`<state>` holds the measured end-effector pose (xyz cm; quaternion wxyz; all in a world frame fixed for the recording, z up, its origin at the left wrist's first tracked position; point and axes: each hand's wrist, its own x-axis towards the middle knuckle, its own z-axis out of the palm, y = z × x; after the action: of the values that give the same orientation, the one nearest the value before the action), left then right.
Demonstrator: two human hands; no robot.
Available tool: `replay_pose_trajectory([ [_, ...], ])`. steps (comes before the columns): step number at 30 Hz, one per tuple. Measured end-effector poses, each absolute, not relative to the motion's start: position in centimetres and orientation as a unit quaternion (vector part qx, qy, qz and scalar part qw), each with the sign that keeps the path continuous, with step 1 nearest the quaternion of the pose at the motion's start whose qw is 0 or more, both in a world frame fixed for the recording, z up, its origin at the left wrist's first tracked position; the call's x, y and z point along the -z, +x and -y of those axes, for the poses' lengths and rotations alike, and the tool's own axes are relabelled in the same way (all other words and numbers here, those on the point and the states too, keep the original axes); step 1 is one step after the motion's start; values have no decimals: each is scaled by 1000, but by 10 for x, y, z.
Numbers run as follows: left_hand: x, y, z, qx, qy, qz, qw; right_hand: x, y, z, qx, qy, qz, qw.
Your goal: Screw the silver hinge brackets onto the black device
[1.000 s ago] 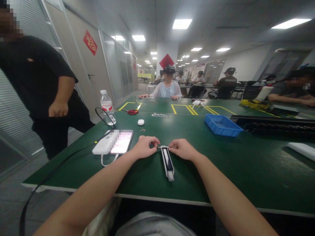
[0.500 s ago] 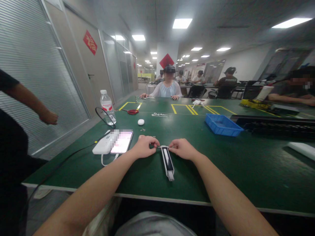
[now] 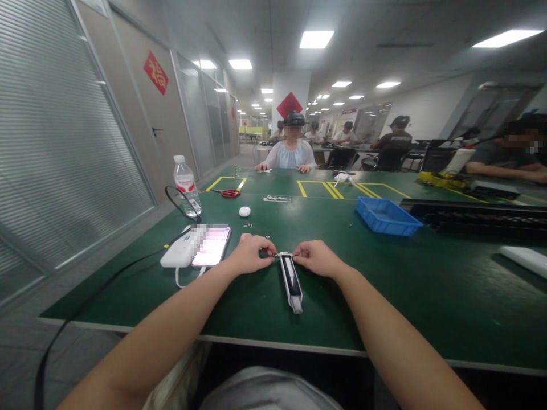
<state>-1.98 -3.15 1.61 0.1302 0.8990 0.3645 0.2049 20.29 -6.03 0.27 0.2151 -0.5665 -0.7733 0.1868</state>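
A long narrow black and white device [image 3: 291,281] lies lengthwise on the green table [image 3: 384,285] in front of me. My left hand [image 3: 251,255] is curled at its far end on the left, fingertips pinched on a small metal part too small to name. My right hand [image 3: 315,258] is closed on the far end of the device from the right. Both forearms rest low over the table's near edge.
Left of my hands lie a lit phone [image 3: 211,246] on a white power bank [image 3: 179,255] with a cable. Farther off are a water bottle [image 3: 186,183], red scissors [image 3: 231,194], a white puck [image 3: 245,212] and a blue tray [image 3: 387,217]. Other people sit at the far side.
The person in black at the left has walked out of view. My hands stay at the device's far end, the left fingers shifting slightly.
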Motion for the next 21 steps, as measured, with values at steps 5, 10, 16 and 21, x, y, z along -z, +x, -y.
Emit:
replay_pose_trajectory([
  [5, -14, -20, 30, -208, 904, -354, 120, -2, 203, 60, -189, -568, 772, 216],
  [10, -11, -22, 28, -213, 905, -351, 109, -3, 202, 61, -190, -570, 769, 216],
  [16, -8, -21, 25, -214, 909, -344, 99, -5, 202, 62, -183, -567, 775, 209],
  [21, -6, -21, 24, -223, 907, -346, 88, -4, 202, 61, -184, -566, 776, 210],
])
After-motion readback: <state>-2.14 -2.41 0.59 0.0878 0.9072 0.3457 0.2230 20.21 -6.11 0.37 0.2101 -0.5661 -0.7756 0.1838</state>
